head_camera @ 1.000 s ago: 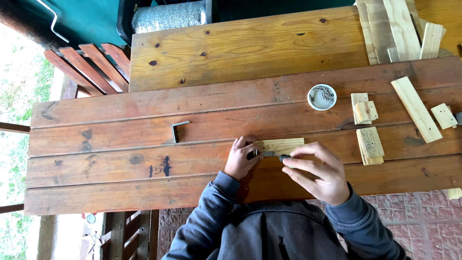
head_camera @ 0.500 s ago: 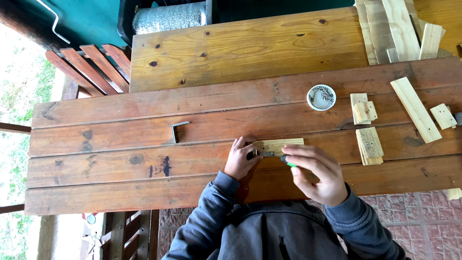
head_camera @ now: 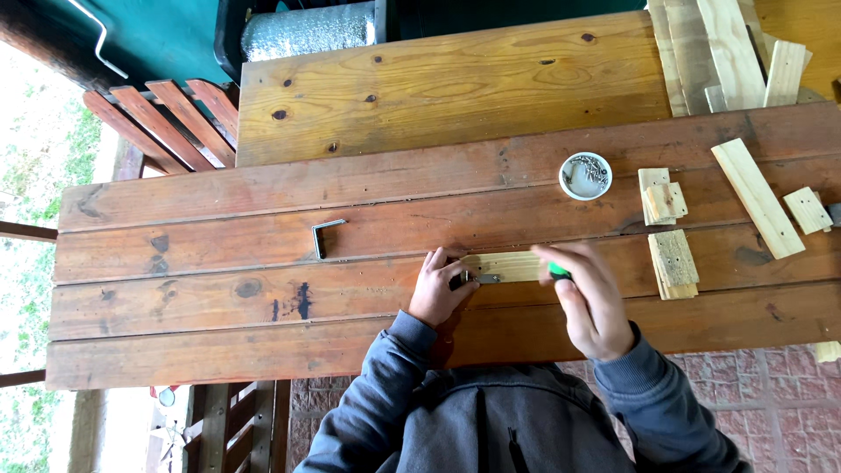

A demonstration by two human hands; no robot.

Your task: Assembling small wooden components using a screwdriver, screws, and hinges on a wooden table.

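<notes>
A small pale wood block (head_camera: 508,265) lies on the brown plank table (head_camera: 219,298) in front of me. My left hand (head_camera: 438,287) pinches a small metal piece (head_camera: 480,279) against the block's left end. My right hand (head_camera: 589,300) grips a tool with a green handle (head_camera: 559,272), held at the block's right end. The tool's tip is hidden behind my fingers.
A bent metal bracket (head_camera: 324,236) lies left of my hands. A white dish of small screws (head_camera: 585,175) stands at the back right, beside several pale wood offcuts (head_camera: 670,229) and a long strip (head_camera: 756,197). A second lighter table (head_camera: 455,83) and a slatted chair (head_camera: 162,118) sit behind.
My right hand has shifted to the right and turned, uncovering more of the pale block and the green handle. The left hand stays in place.
</notes>
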